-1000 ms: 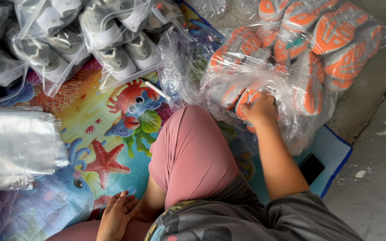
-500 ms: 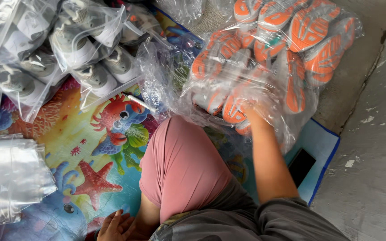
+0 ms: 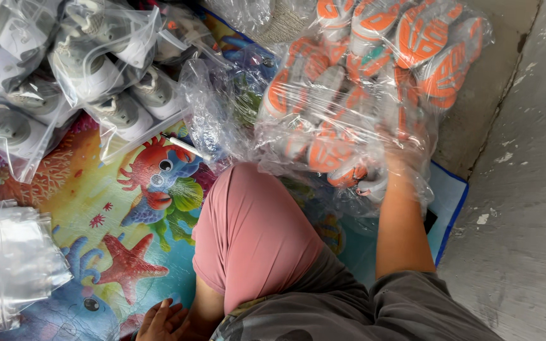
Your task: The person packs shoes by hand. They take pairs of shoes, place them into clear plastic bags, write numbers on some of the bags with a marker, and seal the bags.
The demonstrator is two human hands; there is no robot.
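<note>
Head view, we are pushing our right hand (image 3: 394,165) into the clear bag (image 3: 374,95) of orange-soled shoes (image 3: 421,38), its grip hidden, left hand (image 3: 162,321) lying open on the sea-creature mat (image 3: 121,221), bagged grey shoes (image 3: 96,69) crowding its far edge, concrete floor (image 3: 519,189) lying alongside.

Colourful sea-creature mat (image 3: 127,208); bagged shoes (image 3: 374,82)
</note>
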